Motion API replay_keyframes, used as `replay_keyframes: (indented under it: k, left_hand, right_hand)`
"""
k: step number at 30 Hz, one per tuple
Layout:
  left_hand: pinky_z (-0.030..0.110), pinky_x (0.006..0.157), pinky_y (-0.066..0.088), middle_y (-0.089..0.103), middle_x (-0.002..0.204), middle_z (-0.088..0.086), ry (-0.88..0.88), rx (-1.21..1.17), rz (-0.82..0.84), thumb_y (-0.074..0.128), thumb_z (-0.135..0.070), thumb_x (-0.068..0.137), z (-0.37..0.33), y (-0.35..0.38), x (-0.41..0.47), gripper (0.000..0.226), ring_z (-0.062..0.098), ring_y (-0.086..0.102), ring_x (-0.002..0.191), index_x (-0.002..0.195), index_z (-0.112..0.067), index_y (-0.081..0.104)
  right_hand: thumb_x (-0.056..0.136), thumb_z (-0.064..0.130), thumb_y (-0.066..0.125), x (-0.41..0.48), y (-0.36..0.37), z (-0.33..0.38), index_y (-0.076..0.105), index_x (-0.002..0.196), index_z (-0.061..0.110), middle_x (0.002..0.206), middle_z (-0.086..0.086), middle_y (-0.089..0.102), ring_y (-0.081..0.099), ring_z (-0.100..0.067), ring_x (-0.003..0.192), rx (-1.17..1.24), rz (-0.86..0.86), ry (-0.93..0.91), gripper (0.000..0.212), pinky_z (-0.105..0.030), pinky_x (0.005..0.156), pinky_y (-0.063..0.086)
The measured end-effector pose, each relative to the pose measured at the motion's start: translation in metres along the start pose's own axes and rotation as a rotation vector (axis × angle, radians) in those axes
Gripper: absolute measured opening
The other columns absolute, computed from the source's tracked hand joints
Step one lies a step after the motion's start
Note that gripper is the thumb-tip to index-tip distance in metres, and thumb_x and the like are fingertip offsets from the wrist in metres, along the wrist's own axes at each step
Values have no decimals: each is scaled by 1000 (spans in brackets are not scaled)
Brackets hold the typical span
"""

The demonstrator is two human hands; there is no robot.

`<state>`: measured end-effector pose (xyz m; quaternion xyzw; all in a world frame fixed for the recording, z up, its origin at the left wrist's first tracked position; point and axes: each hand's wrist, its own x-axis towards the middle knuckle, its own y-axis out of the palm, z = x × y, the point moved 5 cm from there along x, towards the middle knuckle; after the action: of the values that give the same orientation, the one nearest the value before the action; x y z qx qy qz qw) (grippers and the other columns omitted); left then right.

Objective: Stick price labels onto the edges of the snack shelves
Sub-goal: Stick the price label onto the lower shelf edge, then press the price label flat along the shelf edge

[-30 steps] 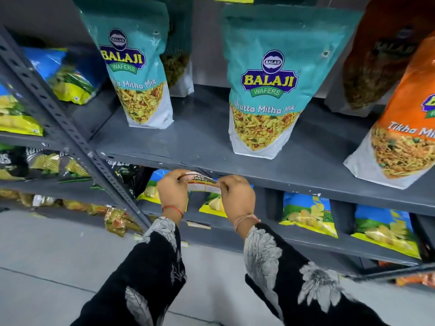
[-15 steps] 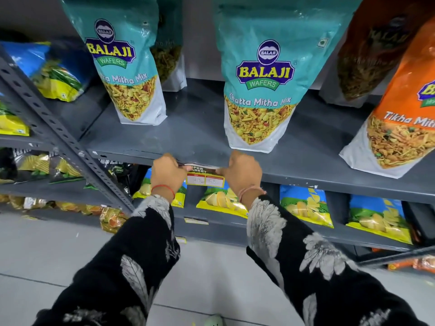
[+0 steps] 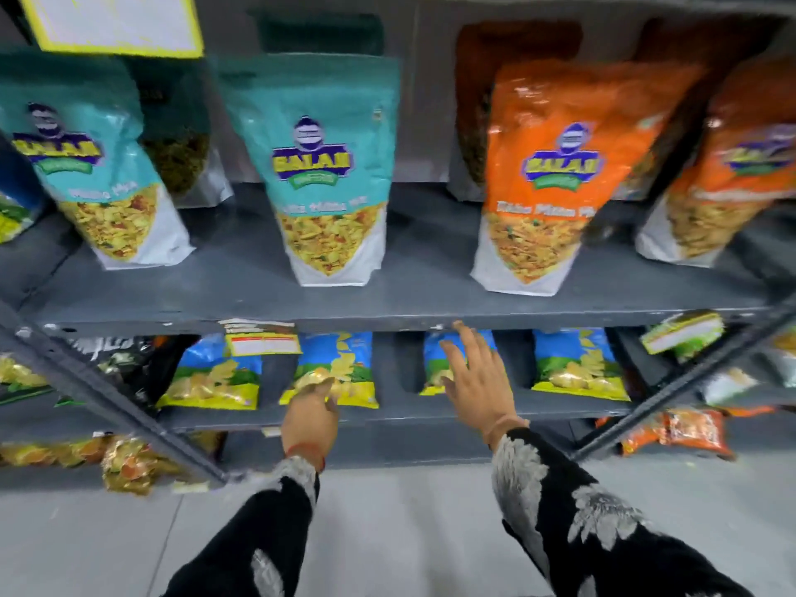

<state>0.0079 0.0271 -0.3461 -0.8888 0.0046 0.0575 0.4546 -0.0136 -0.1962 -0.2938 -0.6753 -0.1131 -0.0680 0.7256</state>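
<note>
A price label point(image 3: 262, 338) with red and yellow print hangs from the front edge of the grey snack shelf point(image 3: 387, 318), below a teal snack bag point(image 3: 321, 165). My left hand point(image 3: 311, 417) is below and right of the label, fingers curled, apart from it. My right hand point(image 3: 476, 379) is open with fingers spread, fingertips near the shelf edge further right, under the orange snack bag point(image 3: 555, 174). Another label point(image 3: 682, 331) hangs at the far right. The frame is blurred.
Blue and yellow chip bags point(image 3: 577, 364) line the lower shelf. Slanted grey metal braces point(image 3: 107, 394) cross at left and at right point(image 3: 689, 377). A yellow-bordered sign point(image 3: 112, 21) hangs top left. Grey floor point(image 3: 387, 532) lies below.
Both hands have let go of the label, which now stays on the shelf edge. My left hand dropped lower and my right hand moved right. The view shifted right, showing the orange bags.
</note>
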Motion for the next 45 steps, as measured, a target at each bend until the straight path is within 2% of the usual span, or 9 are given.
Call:
replay_keyframes:
  k: [6,10,14,20,25,28,32,39,45]
  left_hand:
    - [39,85,47,69,102,25,55,-278,23,55,-12,85,-151,86,-22,18,37,63,96,96,-5,68]
    - [34,81,44,71,96,24,62,-446,126,57,-10,83,-248,144,-29,16,34,64,94,85,0,70]
    - [32,83,45,69,104,24,96,-416,362,58,-11,83,-325,204,-27,19,31,62,102,92,2,68]
    - [42,95,44,61,116,28,42,-351,463,59,-11,83,-394,265,-16,29,39,56,110,107,5,60]
    - [36,85,47,69,102,26,-42,-381,191,62,-10,78,-399,269,-16,17,34,62,101,92,-3,70]
    - [34,77,44,71,93,26,78,-405,69,60,-4,79,-395,258,-27,13,35,64,90,86,-2,70]
    - [27,75,39,73,84,21,276,-418,-23,64,-3,76,-399,241,-32,7,31,65,80,78,-3,71]
    - [34,70,47,73,79,20,255,-269,-56,65,-17,79,-406,234,-13,15,34,64,76,76,-4,69]
    - [37,69,48,70,84,26,176,-70,-35,68,-33,76,-407,228,-1,33,41,62,82,73,0,65]
  right_hand:
    - [69,7,73,-32,-43,-167,50,117,1,137,-26,44,45,-44,122,6,-38,152,54,-53,95,46]
    - [69,-9,63,-32,-80,-272,61,82,-5,111,-30,61,58,-45,97,54,-152,266,14,-47,85,51]
    - [77,-9,54,-25,-88,-341,63,97,-4,110,-26,62,54,-44,102,220,-165,391,22,-49,90,46]
    - [77,-7,55,-14,-71,-363,64,98,-2,101,-27,66,54,-41,100,254,-34,292,23,-42,86,43]
    - [72,-13,52,-16,-60,-369,63,81,-3,89,-27,65,54,-38,92,313,-88,329,17,-40,76,43]
    - [66,-17,57,-32,-51,-379,64,75,-4,82,-28,66,57,-38,86,449,-172,416,17,-33,72,40]
    - [65,-21,61,-51,-45,-391,65,70,-9,76,-31,66,60,-37,80,664,-335,581,14,-7,65,33]
    - [72,-6,66,-34,-30,-393,66,68,-2,80,-25,68,58,-35,84,783,-299,725,6,-30,73,40]
    - [71,-4,66,-26,-27,-392,65,68,1,81,-22,68,58,-37,84,711,-314,749,6,-36,74,46]
